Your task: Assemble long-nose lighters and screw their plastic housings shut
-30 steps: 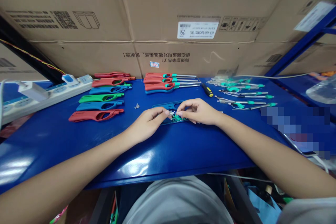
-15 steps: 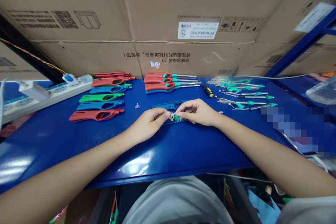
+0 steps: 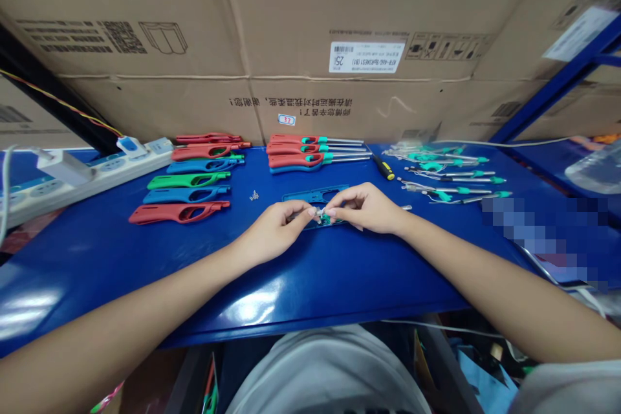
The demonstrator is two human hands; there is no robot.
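Observation:
My left hand [image 3: 275, 230] and my right hand [image 3: 367, 208] meet over a blue lighter shell half lying on the table. Between their fingertips is a lighter inner assembly [image 3: 326, 219] with a small pale part and a green part. Thumb and fingers of each hand are pinched closed on it; the exact grip points are partly hidden. From beneath my right hand sticks out the tip of a metal tube [image 3: 406, 207]. Just behind the hands lies another blue shell half [image 3: 310, 195]. Several small screws [image 3: 254, 195] sit left of it.
Red, blue and green shell halves [image 3: 187, 195] lie in a row at left, near a power strip [image 3: 104, 171]. Assembled lighters [image 3: 295, 160] and a screwdriver [image 3: 385, 167] are behind. More inner assemblies [image 3: 456, 191] lie at right. A cardboard box [image 3: 291, 45] stands behind the table.
The fingertips have shifted very slightly around the pale part. Both hands otherwise stay in the same place, and nothing else on the table has moved.

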